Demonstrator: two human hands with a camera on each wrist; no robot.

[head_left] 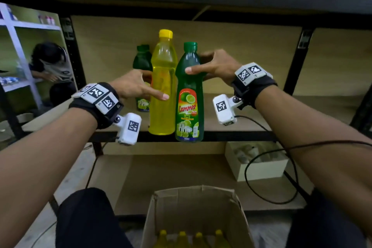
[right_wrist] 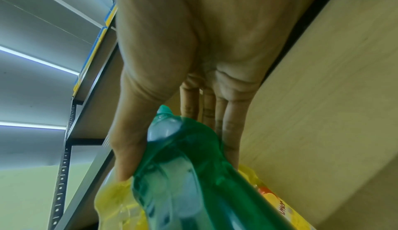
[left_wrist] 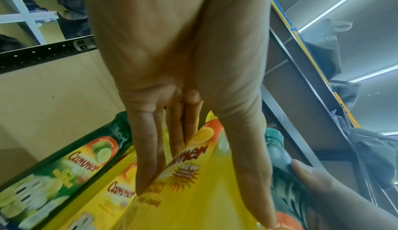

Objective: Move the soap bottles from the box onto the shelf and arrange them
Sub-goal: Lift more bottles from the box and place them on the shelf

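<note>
My left hand (head_left: 138,86) clasps the yellow bottle (head_left: 162,90), my right hand (head_left: 213,66) the green bottle (head_left: 189,94) beside it; the green one's base overhangs the shelf edge (head_left: 231,136) and may tip if released.

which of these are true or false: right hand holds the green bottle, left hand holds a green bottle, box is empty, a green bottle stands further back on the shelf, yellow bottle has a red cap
1. The right hand holds the front green bottle. True.
2. The left hand holds a green bottle. False: it grips the yellow bottle.
3. The box is empty. False: yellow bottles in the box remain.
4. A rear green bottle stands further back on the shelf. True.
5. The yellow bottle has a red cap. False: its cap is yellow.
</note>
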